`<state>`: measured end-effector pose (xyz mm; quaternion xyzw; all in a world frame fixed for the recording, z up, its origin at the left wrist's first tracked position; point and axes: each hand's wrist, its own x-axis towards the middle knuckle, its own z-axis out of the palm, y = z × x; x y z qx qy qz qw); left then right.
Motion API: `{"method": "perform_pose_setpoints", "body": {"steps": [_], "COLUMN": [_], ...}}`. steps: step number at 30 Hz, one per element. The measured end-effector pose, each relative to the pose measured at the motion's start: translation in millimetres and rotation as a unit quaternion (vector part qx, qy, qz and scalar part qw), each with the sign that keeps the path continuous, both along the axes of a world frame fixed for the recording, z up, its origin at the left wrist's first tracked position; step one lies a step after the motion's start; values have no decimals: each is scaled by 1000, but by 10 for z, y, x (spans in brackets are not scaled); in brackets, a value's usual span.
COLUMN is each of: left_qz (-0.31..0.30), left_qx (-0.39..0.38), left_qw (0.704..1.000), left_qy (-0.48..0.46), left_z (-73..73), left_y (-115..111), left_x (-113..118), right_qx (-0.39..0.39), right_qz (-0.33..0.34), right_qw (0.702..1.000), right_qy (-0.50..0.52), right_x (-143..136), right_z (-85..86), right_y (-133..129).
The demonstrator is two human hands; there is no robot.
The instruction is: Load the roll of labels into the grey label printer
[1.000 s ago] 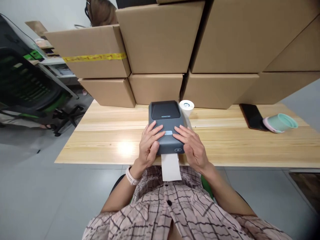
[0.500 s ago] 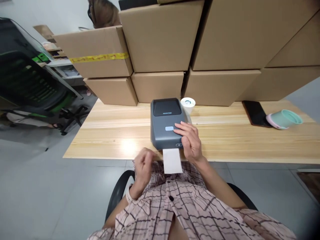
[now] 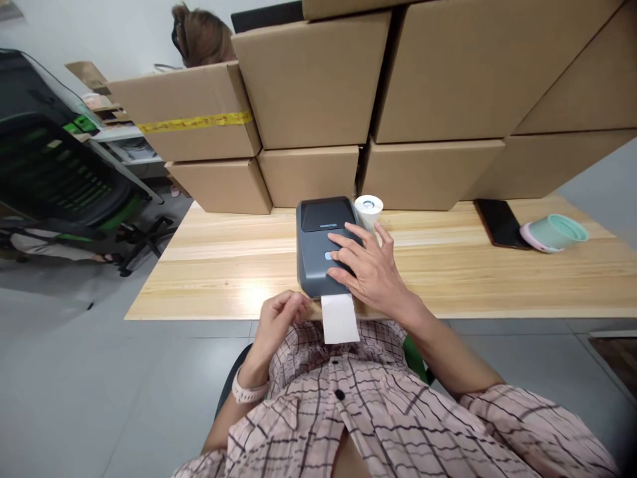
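A dark grey label printer [image 3: 313, 262] stands at the middle of the table's front edge. From its front a blank white label strip [image 3: 340, 318] hangs down over the edge. My right hand [image 3: 369, 271] lies over the printer's top right side, fingers spread, partly covering the light button. Left of the strip, at the table edge, my left hand [image 3: 279, 322] is closed, with thumb and fingertips together; what they hold, if anything, is too small to make out. A white label roll [image 3: 369, 207] stands behind the printer on its right.
Cardboard boxes [image 3: 313, 86] are stacked along the back of the wooden table [image 3: 223, 265]. A phone [image 3: 500, 224] and a mint cup [image 3: 557, 232] are at the right. An office chair [image 3: 60, 172] and a person's head [image 3: 204, 36] show at the left.
My right hand has moved left and further over the printer's top, and its fingers have spread. My left hand has shifted slightly and stays closed near the table edge.
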<state>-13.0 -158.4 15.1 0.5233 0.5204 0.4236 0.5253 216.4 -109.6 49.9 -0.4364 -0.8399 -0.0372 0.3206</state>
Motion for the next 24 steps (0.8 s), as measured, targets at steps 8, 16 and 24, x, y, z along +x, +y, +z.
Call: {"method": "perform_pose_setpoints", "body": {"steps": [8,16,24], "left_qz": [134,34,-54], "left_qx": [128,88,70], "left_qw": [982,995,995], "left_qy": [-24,-16,-35], "left_z": [237,25,1], "left_y": [526,1402,1408], "left_x": [-241,70,225], "right_qx": [29,108,80], "right_qz": [23,4,-43], "right_qw": [995,991,989], "right_qy": [89,79,113], "right_x": [251,98,24], "right_z": [88,553,1057], "right_y": [-167,654,1487]}}
